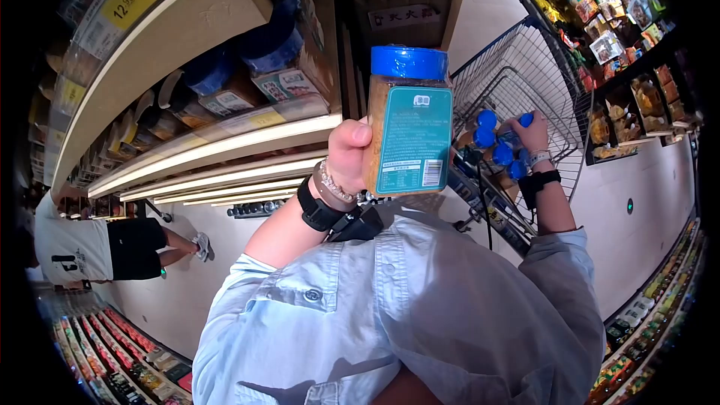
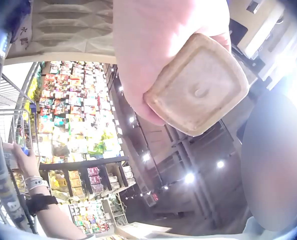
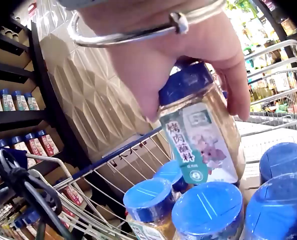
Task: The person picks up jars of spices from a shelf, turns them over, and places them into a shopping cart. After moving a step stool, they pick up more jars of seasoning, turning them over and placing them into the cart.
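Observation:
In the head view my left hand [image 1: 348, 154] grips a seasoning jar [image 1: 416, 135] by its side, upright in front of my chest. Its blue lid is on top and the teal back label, with small print and a barcode, faces me. The left wrist view catches the pale square base [image 2: 198, 90] of this jar from below. Over the shopping cart [image 1: 555, 105], my right hand [image 3: 188, 55] holds another seasoning jar [image 3: 206, 142] from above, thumb and fingers on either side of its blue lid. Several blue-lidded jars [image 3: 208, 207] stand in the cart around it.
To the left, a shelf [image 1: 180, 60] bears similar jars and a yellow price tag [image 1: 124, 1]. A person in a white shirt [image 1: 75, 236] stands in the aisle at far left. Beyond the cart rises a display of colourful packets [image 1: 600, 7].

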The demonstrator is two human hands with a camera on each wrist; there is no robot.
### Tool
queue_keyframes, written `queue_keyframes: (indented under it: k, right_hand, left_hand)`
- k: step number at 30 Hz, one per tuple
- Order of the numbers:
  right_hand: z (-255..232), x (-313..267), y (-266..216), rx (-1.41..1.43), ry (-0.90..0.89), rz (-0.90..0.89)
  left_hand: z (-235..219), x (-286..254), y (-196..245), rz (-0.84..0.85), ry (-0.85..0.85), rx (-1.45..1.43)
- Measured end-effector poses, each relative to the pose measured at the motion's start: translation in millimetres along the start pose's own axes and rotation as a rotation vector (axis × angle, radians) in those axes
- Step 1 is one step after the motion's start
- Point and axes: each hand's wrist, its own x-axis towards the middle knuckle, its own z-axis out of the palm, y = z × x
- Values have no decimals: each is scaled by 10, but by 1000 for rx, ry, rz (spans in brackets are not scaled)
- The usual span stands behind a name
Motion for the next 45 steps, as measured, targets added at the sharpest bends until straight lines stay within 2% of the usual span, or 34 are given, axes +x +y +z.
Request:
queue_keyframes:
  k: [2,4,5,7,9,11,15,17,19,21,23,25,26,29,34,41,43,45]
  right_hand:
    - [52,39,91,3,52,33]
    - [2,163,253,202,9,-77]
    - [-79,218,313,181,24,-64]
    - [-311,201,166,638,16,-67]
    - [-744,99,-150,1024,-120,-12]
    - [-1031,40,-394,1331,-159,-145]
    - [-1474,-136,-871,1453,-178,-348]
    - [-1605,-244,-1050,1417,-166,-382]
    - [-1674,-333,-1187,1539,-262,-496]
    - [-1692,-479,-1335,1565,-279,-529]
    - [-1691,-599,-1485,2053,-565,-509]
    - [-1602,-544,-1540,2239,-765,-715]
    - [-1616,-586,-1587,2303,-756,-681]
    - [-1618,-612,-1649,2315,-790,-717]
    - [-1597,-547,-1706,2227,-861,-803]
    - [-1685,-534,-1851,2164,-970,-825]
    - [-1709,-512,-1914,2129,-1014,-824]
    - [-1708,-510,-1984,2129,-1046,-829]
  left_hand:
    - [-57,-33,-15,28,7,51]
    - [-136,-90,-13,41,41,163]
    - [-125,-133,6,22,50,155]
    - [-19,-140,29,45,64,120]
    - [85,-119,61,20,45,47]
    - [174,-47,74,26,-5,54]
    - [171,-52,92,42,70,51]
    - [194,-23,104,49,36,53]
    - [205,-19,119,59,6,55]
    - [206,-10,122,67,-17,78]
    - [225,4,100,83,-20,85]
    - [221,0,121,77,-8,119]
    - [234,8,127,77,-3,154]
    - [147,15,110,100,-86,105]
    - [144,-24,133,73,-54,116]
    - [192,-98,145,101,-44,125]
    - [249,-132,128,147,50,239]
    - [251,-179,141,157,81,222]
